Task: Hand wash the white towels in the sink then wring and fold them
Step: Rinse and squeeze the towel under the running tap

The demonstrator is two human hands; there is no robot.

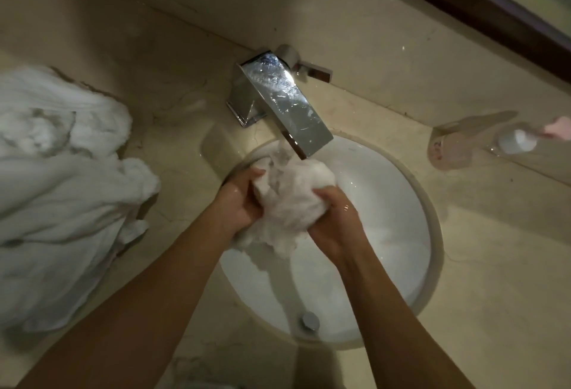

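White towel, bunched into a wet wad, sits between the 2 hands above the round white sink, right under the lip of the chrome faucet. The left hand has its fingers curled round the wad's left side, thumb on top near the spout. The right hand clutches the wad's right and lower part, knuckles up, fingers dug into the cloth. Both hands are closed tight on the same towel and look wet. A frayed end of the towel hangs just below the hands, over the basin. Water appears to run from the spout onto the cloth just beyond the left thumb, though blur makes that hard to confirm.

Below the hands, near the person's side of the basin, is the metal drain plug. Both bare forearms reach up from the bottom edge to the basin.

Well to the left of the left hand, a pile of white towels lies crumpled on the beige stone counter. Far to the right of the right hand, a clear glass tray rests on the counter, with a small white-capped bottle beside it, blurred.
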